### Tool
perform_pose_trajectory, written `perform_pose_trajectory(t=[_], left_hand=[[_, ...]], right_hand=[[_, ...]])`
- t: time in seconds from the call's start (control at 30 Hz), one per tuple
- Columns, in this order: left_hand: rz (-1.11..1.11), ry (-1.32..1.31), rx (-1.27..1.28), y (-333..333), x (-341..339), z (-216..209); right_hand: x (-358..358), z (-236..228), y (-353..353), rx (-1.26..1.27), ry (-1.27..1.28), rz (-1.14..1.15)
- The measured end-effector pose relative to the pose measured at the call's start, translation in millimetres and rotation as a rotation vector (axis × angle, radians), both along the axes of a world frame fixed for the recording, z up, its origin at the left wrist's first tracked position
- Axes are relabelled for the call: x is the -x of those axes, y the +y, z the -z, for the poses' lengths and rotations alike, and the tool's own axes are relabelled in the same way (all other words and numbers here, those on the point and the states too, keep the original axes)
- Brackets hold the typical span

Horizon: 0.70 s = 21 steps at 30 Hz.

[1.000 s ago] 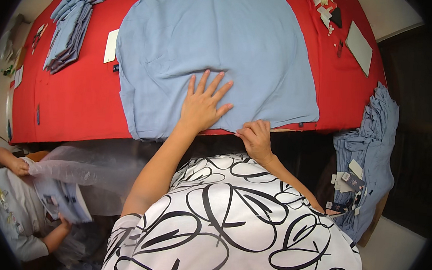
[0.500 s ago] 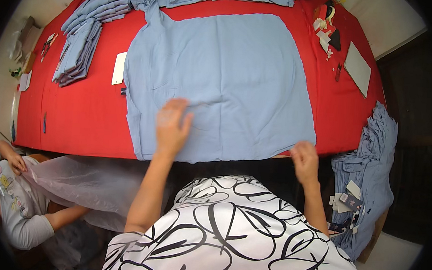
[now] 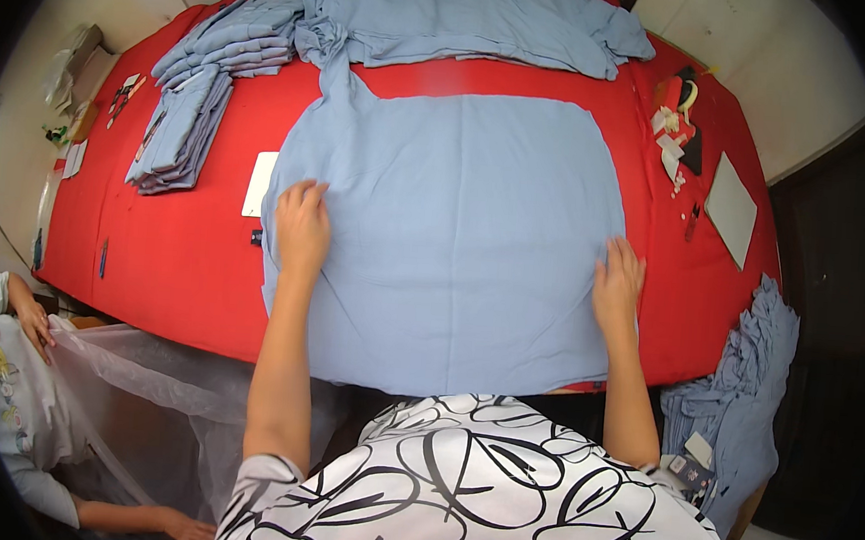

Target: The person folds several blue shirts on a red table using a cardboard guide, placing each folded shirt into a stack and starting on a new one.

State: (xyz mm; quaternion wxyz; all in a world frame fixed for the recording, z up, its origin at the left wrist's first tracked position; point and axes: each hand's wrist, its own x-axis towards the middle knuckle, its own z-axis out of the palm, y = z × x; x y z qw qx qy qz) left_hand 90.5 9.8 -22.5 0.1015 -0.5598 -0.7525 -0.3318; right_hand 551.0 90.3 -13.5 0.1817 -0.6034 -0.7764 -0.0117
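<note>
A light blue garment (image 3: 436,220) lies spread out on the red-covered table, with a bunched part trailing from its far left corner. My left hand (image 3: 302,231) rests on its left edge, fingers loosely stretched out. On the opposite edge, my right hand (image 3: 619,285) touches the cloth with its fingers slightly apart. Neither hand visibly grips the fabric. The garment's near edge reaches the table's front, close to my body. Part of a white card (image 3: 259,184) shows beside the left edge, with a small dark object (image 3: 256,239) below it.
Folded blue garments (image 3: 184,127) are stacked at left; more blue clothes (image 3: 480,18) lie across the back. Tape, scraps and a grey board (image 3: 730,209) sit at right. Tagged blue garments (image 3: 736,377) hang piled beside the table. Another person (image 3: 23,392) handles translucent plastic (image 3: 168,392) at lower left.
My left hand has gone from the garment's middle to its left edge. My right hand has moved from the near right corner farther up the right edge. The cloth looks smoother.
</note>
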Motion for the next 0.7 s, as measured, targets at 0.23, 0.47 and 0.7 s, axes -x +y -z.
perform_pose_trajectory(t=[0.23, 0.47, 0.7], left_hand=[[-0.091, 0.103, 0.285, 135, 45, 14], [-0.361, 0.08, 0.55, 154, 92, 7], [-0.327, 0.089, 0.508, 164, 94, 12]], right_hand=[[95, 20, 220, -0.021, 0.019, -0.164], [106, 15, 274, 0.077, -0.06, 0.022], [67, 19, 324, -0.116, 0.128, 0.044]])
